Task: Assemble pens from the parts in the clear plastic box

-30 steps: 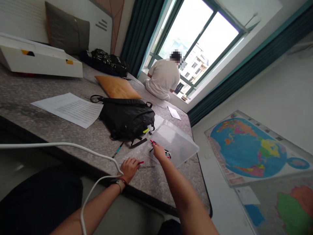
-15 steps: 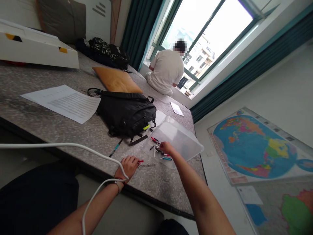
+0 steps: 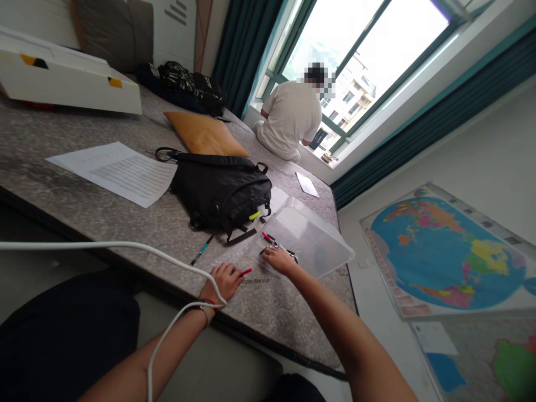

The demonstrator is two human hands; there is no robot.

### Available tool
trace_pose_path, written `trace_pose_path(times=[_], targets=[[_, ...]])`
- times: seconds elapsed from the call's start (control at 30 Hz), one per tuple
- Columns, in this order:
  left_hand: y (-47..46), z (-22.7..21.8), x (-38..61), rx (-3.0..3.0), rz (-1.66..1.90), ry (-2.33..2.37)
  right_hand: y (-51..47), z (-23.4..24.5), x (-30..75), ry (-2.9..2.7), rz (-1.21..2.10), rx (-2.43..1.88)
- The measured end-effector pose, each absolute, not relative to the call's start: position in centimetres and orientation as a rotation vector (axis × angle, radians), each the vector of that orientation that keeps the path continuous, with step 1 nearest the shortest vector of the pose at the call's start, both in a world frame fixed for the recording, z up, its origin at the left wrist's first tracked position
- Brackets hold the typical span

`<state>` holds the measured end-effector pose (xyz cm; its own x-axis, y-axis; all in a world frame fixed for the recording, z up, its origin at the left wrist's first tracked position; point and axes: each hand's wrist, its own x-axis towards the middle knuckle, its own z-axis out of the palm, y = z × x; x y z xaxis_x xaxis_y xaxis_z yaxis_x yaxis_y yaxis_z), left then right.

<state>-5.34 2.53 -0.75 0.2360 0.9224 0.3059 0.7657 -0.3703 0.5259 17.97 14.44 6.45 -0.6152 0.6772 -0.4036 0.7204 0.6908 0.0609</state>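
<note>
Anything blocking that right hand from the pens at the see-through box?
Nothing visible: the right hand is right beside the pens at the clear box. The white cable crosses in front of the left hand instead.

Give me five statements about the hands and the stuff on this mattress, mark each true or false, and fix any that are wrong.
1. A red pen pokes out from the left hand. True.
2. The right hand rests on the black backpack. False: it is at the pens by the near end of the clear plastic bin.
3. The orange-brown envelope lies on the far side of the backpack. True.
4. The printed sheet is to the right of the backpack. False: it lies to the left.
5. A teal-and-black pen lies on the mattress. True.
</note>
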Motion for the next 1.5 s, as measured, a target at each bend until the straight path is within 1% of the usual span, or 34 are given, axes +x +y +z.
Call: trace_pose_path(times=[0.2, 0.47, 0.53, 0.73, 0.9, 0.97, 1.03, 1.07, 1.13, 1.2, 1.23, 1.3, 1.37, 1.5], targets=[[2.5, -0.5, -5.2, 2.245, 0.86, 1.596, 15.2, 6.3, 17.8, 2.541, 0.023, 0.816], [2.5, -0.3, -5.3, 2.278, 0.816, 1.612, 15.0, 6.1, 17.3, 2.598, 0.031, 0.728], [2.5, -0.3, -5.3, 2.278, 0.818, 1.615, 14.7, 5.9, 17.4, 2.605, 0.036, 0.754], [2.3, -0.4, -5.2, 2.247, 0.849, 1.62, 13.8, 5.2, 17.2, 2.567, -0.092, 0.993], [2.4, -0.4, -5.2, 2.251, 0.852, 1.614, 13.5, 5.8, 16.1, 2.619, -0.155, 1.127], [2.4, -0.4, -5.2, 2.265, 0.842, 1.618, 13.3, 6.5, 15.5, 2.738, -0.254, 1.374], [2.5, -0.5, -5.2, 2.276, 0.832, 1.628, 12.7, 7.4, 15.0, 2.86, -0.447, 1.77], [2.5, -0.5, -5.2, 2.281, 0.826, 1.633, 12.3, 7.9, 14.7, 2.893, -0.614, 1.964], [2.5, -0.6, -5.2, 2.285, 0.817, 1.639, 11.1, 8.8, 14.2, 2.882, -1.092, 2.213], [2.5, -0.6, -5.2, 2.283, 0.819, 1.642, 9.5, 9.3, 13.8, 2.814, -1.546, 2.261], [2.4, -0.6, -5.2, 2.28, 0.824, 1.643, 8.8, 9.5, 13.6, 2.784, -1.692, 2.253], [2.4, -0.6, -5.1, 2.271, 0.839, 1.639, 7.6, 9.5, 13.2, 2.754, -1.827, 2.25], [2.4, -0.6, -5.2, 2.26, 0.859, 1.627, 6.9, 9.2, 12.9, 2.747, -1.857, 2.252], [2.4, -0.7, -5.2, 2.266, 0.872, 1.62, 6.6, 8.8, 12.2, 2.782, -1.754, 2.234]])
